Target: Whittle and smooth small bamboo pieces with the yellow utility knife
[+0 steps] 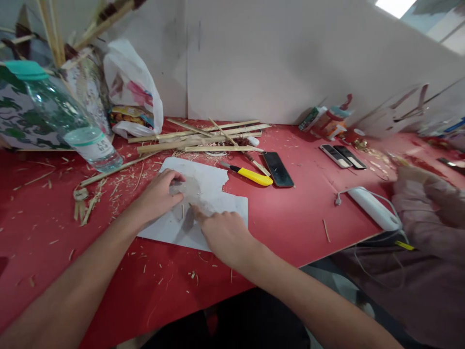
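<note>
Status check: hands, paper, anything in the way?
Hands down: left hand, right hand on grey scrap, white sheet beneath. Nearby: yellow knife, untouched.

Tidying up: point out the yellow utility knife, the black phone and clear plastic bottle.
yellow utility knife (255,176), head view, handle middle.
black phone (278,169), head view, screen centre.
clear plastic bottle (67,115), head view, side wall.

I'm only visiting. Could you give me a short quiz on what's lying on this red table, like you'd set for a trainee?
1. True or false: the left hand and the right hand both rest on the white sheet.
2. What lies right beside the yellow knife? A) a black phone B) a mug C) scissors
3. What colour is the cap of the water bottle?
Key: 1 true; 2 A; 3 teal green.
</note>
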Demonstrator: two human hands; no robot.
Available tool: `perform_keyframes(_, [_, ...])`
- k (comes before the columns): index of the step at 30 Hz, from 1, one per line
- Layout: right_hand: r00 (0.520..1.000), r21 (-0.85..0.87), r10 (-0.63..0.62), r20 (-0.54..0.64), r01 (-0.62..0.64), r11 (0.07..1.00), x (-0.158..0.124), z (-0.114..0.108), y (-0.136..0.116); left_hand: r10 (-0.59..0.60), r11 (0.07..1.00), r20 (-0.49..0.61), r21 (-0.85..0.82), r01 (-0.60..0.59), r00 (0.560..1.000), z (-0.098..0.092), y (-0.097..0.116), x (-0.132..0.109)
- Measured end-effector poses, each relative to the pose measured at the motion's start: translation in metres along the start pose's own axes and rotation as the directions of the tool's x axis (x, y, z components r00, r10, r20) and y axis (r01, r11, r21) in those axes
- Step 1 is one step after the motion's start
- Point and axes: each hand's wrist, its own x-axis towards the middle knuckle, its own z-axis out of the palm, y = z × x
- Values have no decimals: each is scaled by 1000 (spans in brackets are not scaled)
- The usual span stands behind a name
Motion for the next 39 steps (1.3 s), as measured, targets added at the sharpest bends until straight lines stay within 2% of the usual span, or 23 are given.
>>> perform_keyframes(3, [1000, 6, -11, -15, 11, 1000, 11, -6, 1, -4, 1000, 2, -9, 4, 1000, 0, 0, 0])
perform_keyframes(9, [990, -45, 30, 136, -24, 999, -18, 0, -3, 2, 999, -12, 39, -1, 1000, -1, 4, -2])
perform_keyframes(15, [1000, -35, 16, 25, -15, 999, 16, -7, -5, 37, 998, -11, 58, -36, 999, -1, 3, -3])
perform_keyframes(17, [999, -49, 7, 42, -5, 999, 13, -7, -3, 33, 998, -15, 52, -33, 999, -1, 2, -3])
perform_keyframes(22, [988, -98, 25, 152, -10, 995, -16, -1, 1, 35, 998, -13, 48, -34, 999, 1, 0, -3])
perform_keyframes(28, [999, -10, 17, 41, -16, 1000, 13, -8, -1, 52, 998, -14, 46, -52, 999, 1, 0, -2])
perform_keyframes(31, [999, -13, 2, 46, -2, 1000, 4, -10, 1, 24, 998, -20, 57, -23, 1000, 1, 3, -2])
perform_keyframes(35, [992, -47, 24, 127, -18, 999, -21, -4, 2, 22, 998, -17, 59, -21, 1000, 1, 3, -3])
perform_keyframes(39, [998, -18, 33, 59, -32, 999, 0, -6, -2, 40, 997, -2, 60, -40, 999, 1, 1, -3])
